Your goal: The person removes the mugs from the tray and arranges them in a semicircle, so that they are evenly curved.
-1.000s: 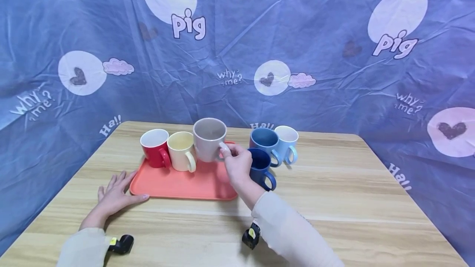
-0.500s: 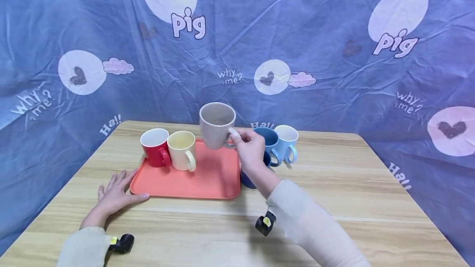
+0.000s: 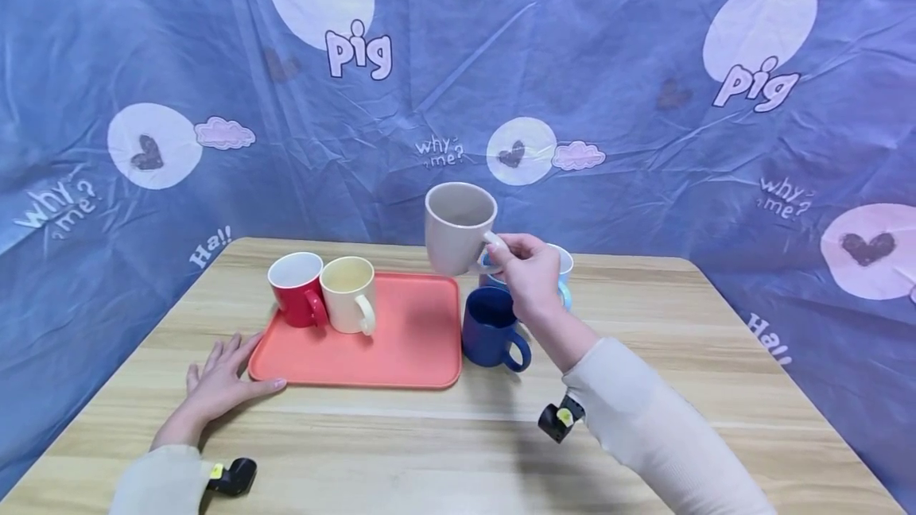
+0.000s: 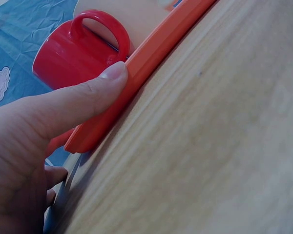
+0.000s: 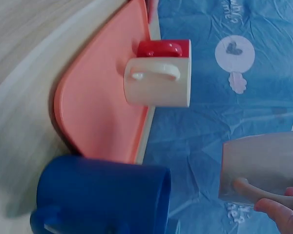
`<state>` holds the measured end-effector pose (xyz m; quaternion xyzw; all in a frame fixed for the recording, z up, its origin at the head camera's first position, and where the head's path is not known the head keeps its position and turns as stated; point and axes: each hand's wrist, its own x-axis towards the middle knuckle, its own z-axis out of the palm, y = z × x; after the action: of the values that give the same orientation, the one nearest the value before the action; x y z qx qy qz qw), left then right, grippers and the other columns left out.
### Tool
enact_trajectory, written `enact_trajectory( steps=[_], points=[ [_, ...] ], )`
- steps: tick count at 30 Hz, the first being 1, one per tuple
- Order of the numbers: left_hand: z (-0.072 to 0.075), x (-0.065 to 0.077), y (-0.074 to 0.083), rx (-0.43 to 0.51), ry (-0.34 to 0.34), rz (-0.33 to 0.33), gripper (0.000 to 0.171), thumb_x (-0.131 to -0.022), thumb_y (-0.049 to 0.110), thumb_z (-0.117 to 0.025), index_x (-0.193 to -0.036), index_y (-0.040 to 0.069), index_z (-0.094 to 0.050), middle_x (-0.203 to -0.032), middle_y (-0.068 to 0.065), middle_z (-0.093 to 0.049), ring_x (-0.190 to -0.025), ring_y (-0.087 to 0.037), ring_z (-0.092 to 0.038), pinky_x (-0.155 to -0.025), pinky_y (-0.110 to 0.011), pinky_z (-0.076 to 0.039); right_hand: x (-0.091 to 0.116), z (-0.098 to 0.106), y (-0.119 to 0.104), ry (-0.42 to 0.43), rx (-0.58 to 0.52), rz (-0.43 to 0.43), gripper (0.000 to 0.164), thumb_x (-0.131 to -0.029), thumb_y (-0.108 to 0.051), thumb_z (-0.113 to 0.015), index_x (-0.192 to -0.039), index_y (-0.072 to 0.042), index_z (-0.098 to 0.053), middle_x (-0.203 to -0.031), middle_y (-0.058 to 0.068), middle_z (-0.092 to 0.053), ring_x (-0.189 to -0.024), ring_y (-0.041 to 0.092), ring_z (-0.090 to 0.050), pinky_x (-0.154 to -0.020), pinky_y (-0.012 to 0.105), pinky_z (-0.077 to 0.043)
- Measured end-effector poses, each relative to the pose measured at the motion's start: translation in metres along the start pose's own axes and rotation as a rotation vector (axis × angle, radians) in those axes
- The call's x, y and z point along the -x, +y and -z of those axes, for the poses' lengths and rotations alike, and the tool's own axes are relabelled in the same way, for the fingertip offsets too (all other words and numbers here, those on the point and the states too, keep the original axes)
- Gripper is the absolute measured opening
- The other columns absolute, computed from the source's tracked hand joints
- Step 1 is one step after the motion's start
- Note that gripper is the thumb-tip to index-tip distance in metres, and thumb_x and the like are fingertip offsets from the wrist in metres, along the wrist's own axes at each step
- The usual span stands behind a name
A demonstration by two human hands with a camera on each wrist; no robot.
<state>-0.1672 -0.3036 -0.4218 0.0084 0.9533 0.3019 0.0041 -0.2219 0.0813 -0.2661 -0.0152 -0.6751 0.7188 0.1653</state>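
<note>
My right hand pinches the handle of a grey mug, holding it upright in the air above the tray's back right corner. In the right wrist view the grey mug shows at the lower right, thumb on its handle. My left hand lies with fingers spread at the left corner of a coral-red tray. Its thumb touches the tray's rim in the left wrist view. On the tray's left part stand a red mug and a cream mug, side by side.
Just right of the tray stands a dark blue mug. Behind it, a light blue mug and another blue mug are partly hidden by my right hand. A blue printed cloth hangs behind the wooden table.
The grey mug has risen from over the tray and moved right with my right hand, uncovering the tray's right part. My left hand stays at the tray's corner.
</note>
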Motion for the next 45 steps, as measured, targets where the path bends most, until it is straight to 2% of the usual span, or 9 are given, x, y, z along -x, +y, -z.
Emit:
enact_trajectory(
  steps=[7, 15, 17, 20, 23, 29, 32, 40, 45],
  points=[
    [0.0, -0.001, 0.0, -0.005, -0.005, 0.008, 0.097, -0.065, 0.054, -0.064, -0.136, 0.004, -0.021, -0.133, -0.035, -0.007, -0.118, -0.051, 0.008, -0.081, -0.066, 0.016, -0.015, 0.027, 0.0, 0.031, -0.026, -0.01, 0.017, -0.074, 0.003, -0.065, -0.089, 0.009, -0.062, -0.066, 0.007, -0.062, -0.053, 0.013, -0.056, -0.047, 0.023, -0.047],
    [0.001, 0.001, 0.001, -0.004, -0.009, 0.009, 0.095, -0.067, 0.052, -0.065, -0.136, 0.004, -0.02, -0.133, -0.036, -0.007, -0.118, -0.052, 0.008, -0.081, -0.066, 0.015, -0.111, 0.094, 0.099, 0.028, -0.139, 0.048, 0.024, -0.067, -0.005, -0.073, -0.091, -0.002, -0.068, -0.075, 0.015, -0.064, -0.062, 0.024, -0.062, -0.045, 0.036, -0.049],
    [0.001, 0.001, 0.001, -0.002, -0.008, 0.009, 0.095, -0.066, 0.051, -0.065, -0.136, 0.004, -0.021, -0.133, -0.035, -0.007, -0.118, -0.052, 0.007, -0.081, -0.066, 0.015, -0.114, 0.102, 0.097, 0.047, -0.143, 0.07, 0.024, -0.066, -0.006, -0.074, -0.089, -0.002, -0.068, -0.074, 0.014, -0.064, -0.061, 0.023, -0.062, -0.044, 0.034, -0.049],
    [0.001, 0.001, 0.001, 0.0, -0.007, 0.01, 0.095, -0.066, 0.052, -0.065, -0.136, 0.004, -0.021, -0.133, -0.035, -0.007, -0.118, -0.052, 0.007, -0.081, -0.066, 0.015, -0.089, 0.099, 0.058, 0.123, -0.096, 0.016, 0.023, -0.067, -0.003, -0.073, -0.088, 0.001, -0.067, -0.072, 0.014, -0.063, -0.061, 0.021, -0.061, -0.046, 0.032, -0.05],
    [0.001, 0.001, 0.001, 0.0, -0.006, 0.012, 0.096, -0.066, 0.052, -0.065, -0.136, 0.004, -0.021, -0.133, -0.035, -0.007, -0.118, -0.052, 0.007, -0.081, -0.066, 0.015, -0.087, 0.109, 0.048, 0.155, -0.065, 0.002, 0.024, -0.067, -0.002, -0.073, -0.089, 0.002, -0.066, -0.071, 0.014, -0.063, -0.061, 0.021, -0.061, -0.046, 0.031, -0.05],
    [0.001, 0.001, 0.002, -0.003, -0.005, 0.016, 0.096, -0.065, 0.052, -0.066, -0.136, 0.004, -0.022, -0.133, -0.035, -0.008, -0.118, -0.052, 0.006, -0.081, -0.066, 0.014, -0.182, 0.188, 0.152, 0.123, -0.156, 0.115, 0.034, -0.061, -0.011, -0.078, -0.093, -0.006, -0.068, -0.08, 0.015, -0.065, -0.064, 0.029, -0.062, -0.041, 0.039, -0.048],
    [0.002, 0.001, 0.001, 0.001, -0.002, 0.013, 0.096, -0.066, 0.052, -0.065, -0.136, 0.004, -0.021, -0.132, -0.036, -0.007, -0.118, -0.052, 0.007, -0.081, -0.066, 0.015, -0.204, 0.212, 0.173, 0.153, -0.113, 0.158, 0.038, -0.061, -0.016, -0.079, -0.095, -0.006, -0.067, -0.083, 0.016, -0.064, -0.066, 0.031, -0.062, -0.041, 0.041, -0.048],
    [0.002, 0.002, 0.001, 0.002, -0.001, 0.014, 0.096, -0.065, 0.053, -0.065, -0.136, 0.004, -0.021, -0.132, -0.036, -0.007, -0.118, -0.052, 0.007, -0.082, -0.065, 0.015, -0.163, 0.216, 0.122, 0.257, -0.074, 0.033, 0.03, -0.065, -0.012, -0.076, -0.093, -0.003, -0.067, -0.08, 0.015, -0.065, -0.063, 0.026, -0.063, -0.043, 0.035, -0.049],
    [0.0, 0.0, 0.0, -0.002, 0.002, 0.011, 0.096, -0.065, 0.053, -0.065, -0.136, 0.005, -0.021, -0.133, -0.035, -0.008, -0.119, -0.051, 0.007, -0.082, -0.065, 0.015, -0.184, 0.243, 0.155, 0.301, -0.02, 0.082, 0.039, -0.059, -0.02, -0.08, -0.093, -0.007, -0.068, -0.082, 0.012, -0.065, -0.067, 0.023, -0.063, -0.044, 0.036, -0.049]
  ],
)
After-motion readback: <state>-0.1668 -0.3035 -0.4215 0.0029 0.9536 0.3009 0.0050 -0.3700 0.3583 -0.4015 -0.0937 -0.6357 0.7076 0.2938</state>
